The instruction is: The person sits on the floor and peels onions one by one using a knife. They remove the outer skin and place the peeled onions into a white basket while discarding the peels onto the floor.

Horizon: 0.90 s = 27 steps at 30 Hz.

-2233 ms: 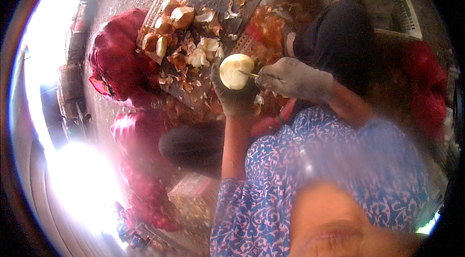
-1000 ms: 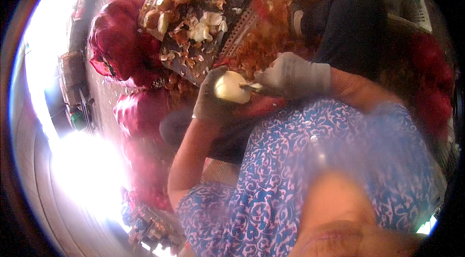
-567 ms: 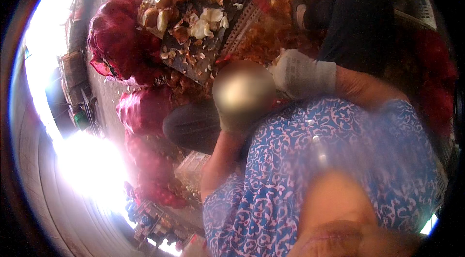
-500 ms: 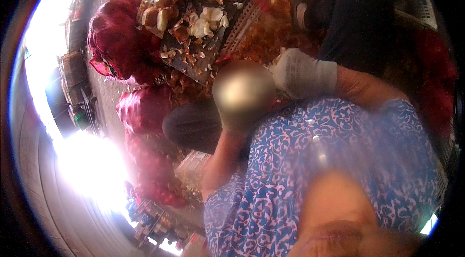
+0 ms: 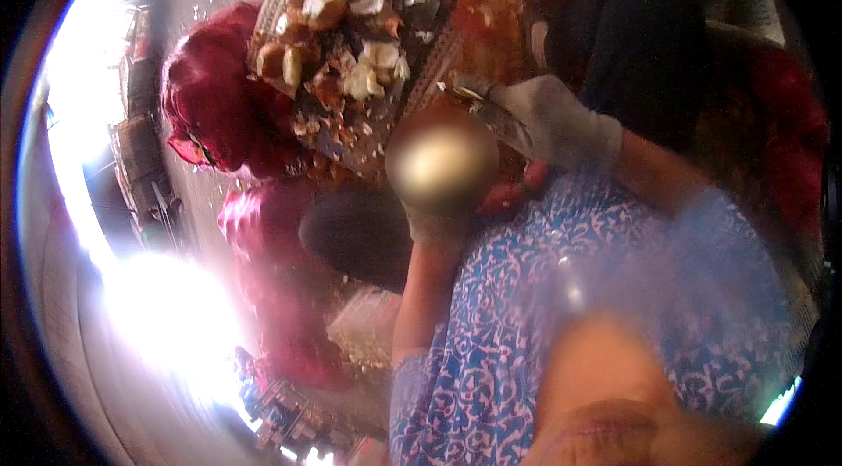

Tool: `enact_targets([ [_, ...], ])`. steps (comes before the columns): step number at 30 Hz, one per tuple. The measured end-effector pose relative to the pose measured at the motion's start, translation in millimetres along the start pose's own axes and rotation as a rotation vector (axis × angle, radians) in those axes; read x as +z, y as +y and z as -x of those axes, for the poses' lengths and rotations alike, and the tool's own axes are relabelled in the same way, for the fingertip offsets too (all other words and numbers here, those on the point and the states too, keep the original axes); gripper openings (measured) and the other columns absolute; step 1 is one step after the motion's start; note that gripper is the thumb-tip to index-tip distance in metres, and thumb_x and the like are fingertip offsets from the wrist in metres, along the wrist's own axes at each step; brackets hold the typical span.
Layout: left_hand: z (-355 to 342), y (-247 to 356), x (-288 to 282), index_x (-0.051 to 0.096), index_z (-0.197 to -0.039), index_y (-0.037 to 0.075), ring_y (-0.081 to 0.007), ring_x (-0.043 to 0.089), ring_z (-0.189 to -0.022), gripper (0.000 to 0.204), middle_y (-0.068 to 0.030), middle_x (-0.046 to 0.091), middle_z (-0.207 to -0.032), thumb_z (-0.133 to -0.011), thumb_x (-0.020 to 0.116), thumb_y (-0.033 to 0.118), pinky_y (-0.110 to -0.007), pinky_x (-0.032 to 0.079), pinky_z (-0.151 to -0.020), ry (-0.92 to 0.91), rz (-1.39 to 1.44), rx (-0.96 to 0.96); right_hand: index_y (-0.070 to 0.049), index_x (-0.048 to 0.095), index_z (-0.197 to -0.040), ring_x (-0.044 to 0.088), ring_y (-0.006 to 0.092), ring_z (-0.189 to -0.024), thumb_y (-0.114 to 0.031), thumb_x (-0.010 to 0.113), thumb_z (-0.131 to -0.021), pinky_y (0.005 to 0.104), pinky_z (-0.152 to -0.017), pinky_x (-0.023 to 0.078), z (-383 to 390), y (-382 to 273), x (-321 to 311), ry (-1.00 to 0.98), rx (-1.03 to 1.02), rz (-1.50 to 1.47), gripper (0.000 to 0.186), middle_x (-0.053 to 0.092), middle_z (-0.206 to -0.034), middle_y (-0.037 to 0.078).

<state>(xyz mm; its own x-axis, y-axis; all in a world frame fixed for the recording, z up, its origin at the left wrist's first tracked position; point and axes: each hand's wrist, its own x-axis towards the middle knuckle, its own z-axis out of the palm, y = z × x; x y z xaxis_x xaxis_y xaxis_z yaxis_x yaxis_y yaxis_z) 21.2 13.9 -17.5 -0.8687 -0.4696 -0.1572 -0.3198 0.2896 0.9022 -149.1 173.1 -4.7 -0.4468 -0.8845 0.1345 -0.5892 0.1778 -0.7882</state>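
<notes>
My left hand (image 5: 434,227), in a pale glove, is raised in front of my lap. A blurred round patch covers its fingers; within it shows a pale yellow, rounded thing that looks like a peeled onion (image 5: 438,166), resting in that hand. My gloved right hand (image 5: 545,119) is closed just up and right of it, on what looks like a small knife (image 5: 467,92), its thin blade pointing left. Ahead, peeled and half-peeled onions (image 5: 323,8) and loose skins (image 5: 373,71) lie on a dark board (image 5: 346,128).
Red mesh sacks (image 5: 219,84) stand on the left, another red sack (image 5: 785,132) at the far right. A crate with a slotted rim (image 5: 438,49) holds reddish-brown matter. My dark-trousered knee (image 5: 351,233) is bent at left. Bright light glares beyond the left sacks.
My right hand has moved up and slightly right, away from the pale onion, and the blade now shows. The left hand stays nearly in place.
</notes>
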Motion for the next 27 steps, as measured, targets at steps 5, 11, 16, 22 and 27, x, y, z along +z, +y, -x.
enact_targets([
  [5,-99.2,13.9,10.4,0.054,-0.130,0.010,-0.0303,0.058,-0.118,0.038,-0.0127,0.060,-0.127,-0.099,0.055,0.033,-0.055,0.044,-0.107,-0.185,0.240,0.208,-0.011,0.055,-0.137,0.069,0.0401,-0.083,-0.025,0.050,-0.101,0.0507,-0.082,0.054,3.6,-8.8,-17.1,0.302,0.077,-0.083,0.039,0.070,-0.087,0.019],
  [11,-248.6,45.1,9.3,0.063,-0.119,0.008,-0.0251,0.063,-0.107,0.038,-0.0091,0.064,-0.116,-0.089,0.072,0.031,-0.046,0.054,-0.092,0.011,0.322,0.224,-0.003,0.053,-0.134,0.067,0.0413,-0.083,-0.012,0.051,-0.101,0.0437,-0.072,0.052,6.4,1.3,-16.3,0.347,0.052,-0.013,0.034,0.067,-0.095,0.024],
  [16,-313.4,-1.0,-54.0,0.063,-0.114,0.002,-0.0378,0.065,-0.100,0.052,-0.0206,0.067,-0.113,-0.075,0.076,0.034,-0.044,0.051,-0.091,0.673,-0.535,0.175,0.000,0.055,-0.130,0.067,0.0404,-0.081,-0.012,0.052,-0.101,0.0413,-0.065,0.053,12.2,18.1,-5.1,0.185,0.063,-0.072,0.031,0.066,-0.098,0.024],
  [22,-350.8,-54.6,-88.5,0.054,-0.125,-0.006,-0.0394,0.066,-0.105,0.082,-0.0261,0.066,-0.116,-0.066,0.087,0.041,-0.043,0.051,-0.092,0.455,-0.617,0.106,-0.007,0.063,-0.115,0.066,0.0414,-0.065,-0.029,0.062,-0.096,0.0499,-0.054,0.051,7.1,11.2,-2.1,0.316,0.048,-0.138,0.029,0.065,-0.071,0.019],
  [27,-335.3,-46.0,-80.9,0.052,-0.131,-0.007,-0.0389,0.062,-0.116,0.090,-0.0272,0.064,-0.122,-0.064,0.086,0.043,-0.042,0.049,-0.099,0.505,-0.647,-0.056,-0.007,0.064,-0.109,0.066,0.0411,-0.063,-0.034,0.057,-0.100,0.0502,-0.054,0.050,8.7,-0.3,-10.8,0.242,0.096,-0.244,0.030,0.064,-0.070,0.019],
])
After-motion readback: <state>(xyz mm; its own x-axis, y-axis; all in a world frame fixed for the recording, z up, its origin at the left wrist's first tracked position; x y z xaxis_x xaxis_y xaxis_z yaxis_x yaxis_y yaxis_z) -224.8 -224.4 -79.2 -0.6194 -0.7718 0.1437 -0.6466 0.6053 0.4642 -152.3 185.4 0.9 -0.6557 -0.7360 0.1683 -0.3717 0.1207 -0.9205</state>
